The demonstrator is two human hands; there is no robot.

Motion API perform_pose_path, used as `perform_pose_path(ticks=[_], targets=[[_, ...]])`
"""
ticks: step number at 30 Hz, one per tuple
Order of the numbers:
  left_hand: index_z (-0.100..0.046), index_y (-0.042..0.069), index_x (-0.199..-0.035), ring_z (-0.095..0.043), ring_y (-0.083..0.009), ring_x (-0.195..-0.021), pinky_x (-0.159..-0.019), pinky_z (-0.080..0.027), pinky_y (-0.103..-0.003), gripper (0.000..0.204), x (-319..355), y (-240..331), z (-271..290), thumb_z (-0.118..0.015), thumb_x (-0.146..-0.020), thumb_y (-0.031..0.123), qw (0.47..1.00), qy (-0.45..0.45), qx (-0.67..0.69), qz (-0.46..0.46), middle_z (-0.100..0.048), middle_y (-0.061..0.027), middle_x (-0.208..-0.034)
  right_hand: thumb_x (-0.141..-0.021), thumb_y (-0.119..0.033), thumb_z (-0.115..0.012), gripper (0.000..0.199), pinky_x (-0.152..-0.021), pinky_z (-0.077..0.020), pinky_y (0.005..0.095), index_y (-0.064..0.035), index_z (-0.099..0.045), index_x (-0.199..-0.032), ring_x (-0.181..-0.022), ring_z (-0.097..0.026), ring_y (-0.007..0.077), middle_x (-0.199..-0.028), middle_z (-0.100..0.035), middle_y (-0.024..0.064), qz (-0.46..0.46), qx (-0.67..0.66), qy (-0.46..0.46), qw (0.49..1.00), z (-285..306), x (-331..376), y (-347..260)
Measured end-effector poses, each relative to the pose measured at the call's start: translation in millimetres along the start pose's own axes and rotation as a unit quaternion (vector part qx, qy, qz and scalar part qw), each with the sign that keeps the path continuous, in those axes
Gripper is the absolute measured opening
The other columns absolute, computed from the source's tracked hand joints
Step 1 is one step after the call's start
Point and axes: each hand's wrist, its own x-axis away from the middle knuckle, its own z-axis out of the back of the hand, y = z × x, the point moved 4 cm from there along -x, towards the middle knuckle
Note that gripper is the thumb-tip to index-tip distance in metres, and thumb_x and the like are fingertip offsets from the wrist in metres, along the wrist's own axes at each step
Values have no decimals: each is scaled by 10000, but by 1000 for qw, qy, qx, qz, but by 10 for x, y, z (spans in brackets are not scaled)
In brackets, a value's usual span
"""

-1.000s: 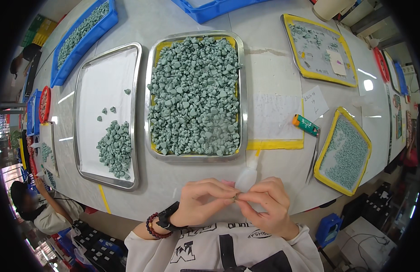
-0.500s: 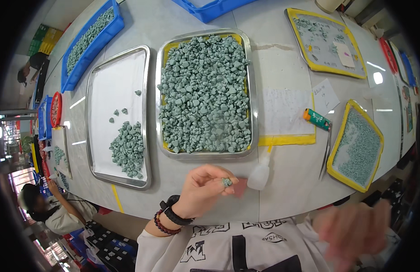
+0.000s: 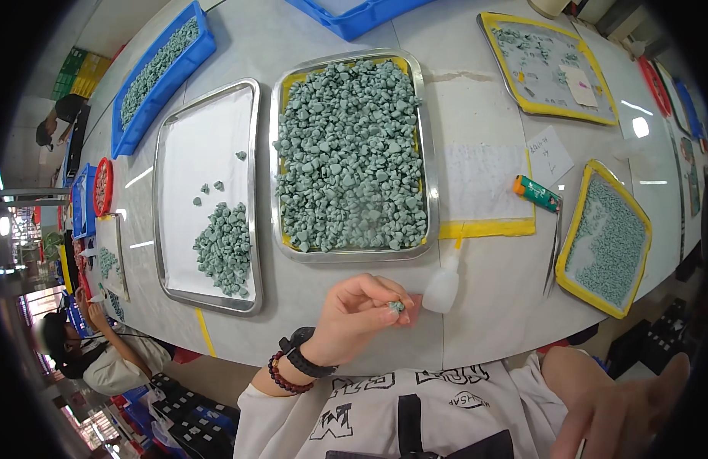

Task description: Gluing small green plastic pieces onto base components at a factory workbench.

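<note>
My left hand (image 3: 359, 315), with a watch strap and a beaded bracelet at its wrist, pinches a small green stone piece (image 3: 397, 307) between thumb and fingertips. Behind those fingertips a small pink square (image 3: 416, 304) lies on the table, beside a translucent squeeze bottle (image 3: 441, 288) with a yellow nozzle. Low at the right edge, off the table, my right hand (image 3: 605, 405) shows its fingers apart, partly blurred and cut off by the rim. Ahead stands a metal tray (image 3: 433, 183) heaped with similar green stones (image 3: 350, 157).
On the left, a white-lined metal tray (image 3: 193, 153) carries a smaller green pile (image 3: 224, 256). A blue bin (image 3: 195, 61) stands beyond it. Rightward lie an orange-and-green tube (image 3: 536, 193), tweezers (image 3: 553, 252) and a yellow-edged tray (image 3: 562, 279). Another person (image 3: 102, 344) sits at far left.
My right hand has dropped lower and blurs less than before. The left hand keeps its pinch on the stone. The whole view has shifted slightly.
</note>
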Motion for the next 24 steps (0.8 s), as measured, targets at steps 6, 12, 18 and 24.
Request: perform_pose_path(ticks=[6, 12, 18, 24], targets=[[-584, 22, -884, -607, -204, -831, -752, -510, -328, 145, 64, 109, -105, -569, -809, -101, 998, -29, -37, -42, -617, -144, -946, -872, -142, -618, 154, -743, -462, 319, -166, -467, -879, -731, -607, 158, -767, -639, 46, 74, 21, -70, 995, 245, 141, 79], [-588, -9, -861, -573, -167, -761, -689, -474, -287, 159, 557, 931, 263, -580, -756, -128, 749, 231, -480, -394, -606, -139, -899, -895, -111, -577, 126, -748, -467, 320, -168, -468, -864, -698, -612, 165, -727, -640, 42, 125, 3, 10, 992, 167, 233, 103], [-622, 17, -912, -560, -200, -812, -712, -449, -314, 180, 454, 1437, 393, -646, -749, -55, 415, 317, -767, -373, -606, -98, -962, -903, -140, -574, 114, -786, -466, 315, -171, -471, -866, -744, -626, 170, -765, -660, 45, 66, 1, -175, 982, 357, 240, -27], [-600, 32, -958, -551, -274, -871, -735, -447, -365, 219, 111, 1001, -1, -640, -752, -32, 473, 199, -816, -265, -579, -96, -979, -917, -375, -520, 321, -790, -473, 357, -78, -526, -1038, -780, -632, 215, -842, -670, 156, 75, -154, -87, 981, 863, 995, 564]])
